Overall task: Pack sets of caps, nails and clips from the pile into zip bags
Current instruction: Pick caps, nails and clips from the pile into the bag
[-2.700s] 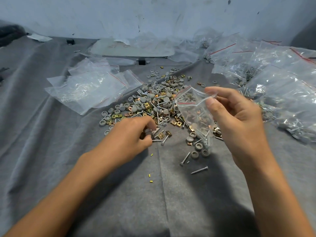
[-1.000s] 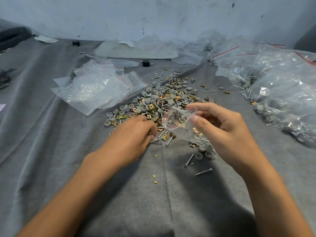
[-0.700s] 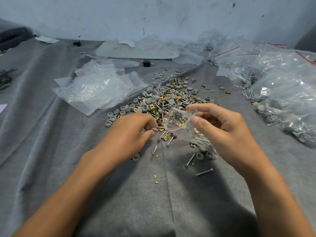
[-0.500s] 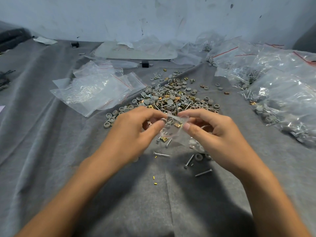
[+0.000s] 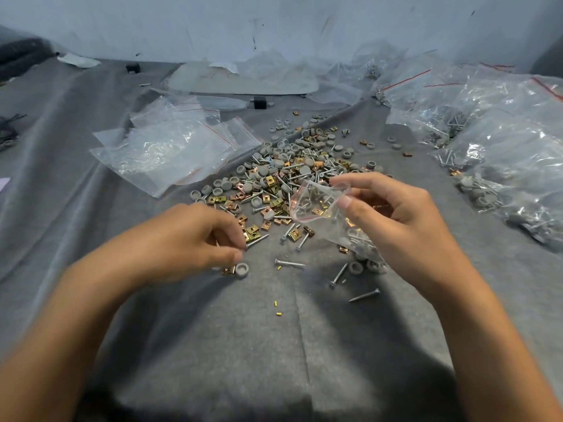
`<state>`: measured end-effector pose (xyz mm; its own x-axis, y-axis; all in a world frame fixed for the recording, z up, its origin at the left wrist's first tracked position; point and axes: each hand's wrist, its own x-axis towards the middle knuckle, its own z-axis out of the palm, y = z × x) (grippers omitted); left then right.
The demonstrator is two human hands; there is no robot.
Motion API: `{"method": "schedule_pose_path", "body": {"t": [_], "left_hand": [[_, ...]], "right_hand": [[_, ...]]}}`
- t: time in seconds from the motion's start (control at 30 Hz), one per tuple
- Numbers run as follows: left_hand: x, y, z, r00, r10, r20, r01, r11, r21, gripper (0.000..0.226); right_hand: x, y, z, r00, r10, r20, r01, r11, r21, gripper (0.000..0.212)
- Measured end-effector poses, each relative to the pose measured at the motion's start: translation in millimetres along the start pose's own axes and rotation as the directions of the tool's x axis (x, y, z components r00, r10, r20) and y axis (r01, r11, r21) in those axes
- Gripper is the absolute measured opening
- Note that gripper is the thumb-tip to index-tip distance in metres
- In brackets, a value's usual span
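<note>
The pile of grey caps, gold clips and nails [image 5: 292, 172] lies on the grey cloth ahead of me. My right hand [image 5: 405, 226] holds a small clear zip bag [image 5: 316, 208] by its mouth, thumb and fingers pinching the rim; the red-lined opening faces left. Caps, nails and clips sit in the bag's lower end, by my right palm. My left hand [image 5: 189, 239] is down at the pile's near edge, fingers curled, thumb and index tip closing on the end of a nail [image 5: 257, 240] that lies on the cloth.
A stack of empty zip bags [image 5: 170, 150] lies left of the pile. Filled bags [image 5: 502, 153] are heaped along the right. A loose cap [image 5: 242, 269], a clip [image 5: 228, 270] and stray nails [image 5: 289, 263] lie on the cloth [image 5: 274, 360] near me.
My left hand left the bag's mouth and dropped back to the pile's near edge. My right hand kept hold of the bag, which now hangs farther right.
</note>
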<state>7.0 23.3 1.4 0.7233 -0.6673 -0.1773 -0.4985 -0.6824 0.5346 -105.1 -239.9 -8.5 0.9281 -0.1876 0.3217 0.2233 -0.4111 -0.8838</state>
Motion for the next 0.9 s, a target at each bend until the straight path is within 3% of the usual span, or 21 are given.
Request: {"method": "schedule_pose_path", "body": {"t": [0.17,0.3,0.4,0.53,0.67,0.8,0.9], "left_hand": [[-2.2,6.9,10.2,1.000,0.012,-0.015,-0.009,0.984,0.176,0.015],[0.4,8.2,15.6,1.000,0.030,-0.001,-0.030,0.979,0.200,0.013],[4.6,11.0,18.9,0.987,0.106,-0.119,-0.096,0.991,0.090,0.013],[11.0,23.3,27.1,0.900,0.166,-0.403,-0.251,0.953,-0.169,0.009],[13.0,36.6,35.8,0.869,0.187,-0.458,-0.316,0.922,-0.223,0.012],[11.4,22.0,18.1,0.876,0.119,-0.467,-0.229,0.955,-0.186,0.009],[3.4,-2.3,-5.4,0.939,0.019,-0.344,-0.025,1.000,-0.014,0.005]], "right_hand": [[-0.2,0.1,-0.7,1.000,0.000,0.001,0.000,1.000,-0.010,0.022],[0.7,1.5,-0.8,1.000,0.007,0.020,-0.007,1.000,-0.029,0.022],[-0.1,2.4,0.5,0.998,0.006,0.066,-0.004,0.999,-0.036,0.023],[-1.4,2.4,2.5,0.991,-0.003,0.135,0.014,0.997,-0.082,0.023],[-1.2,2.8,3.9,0.980,0.006,0.200,0.019,0.993,-0.120,0.022],[-1.8,3.5,1.9,0.986,0.005,0.164,0.006,0.998,-0.068,0.022],[-1.4,3.4,1.1,0.991,-0.005,0.134,0.013,0.998,-0.063,0.023]]}}
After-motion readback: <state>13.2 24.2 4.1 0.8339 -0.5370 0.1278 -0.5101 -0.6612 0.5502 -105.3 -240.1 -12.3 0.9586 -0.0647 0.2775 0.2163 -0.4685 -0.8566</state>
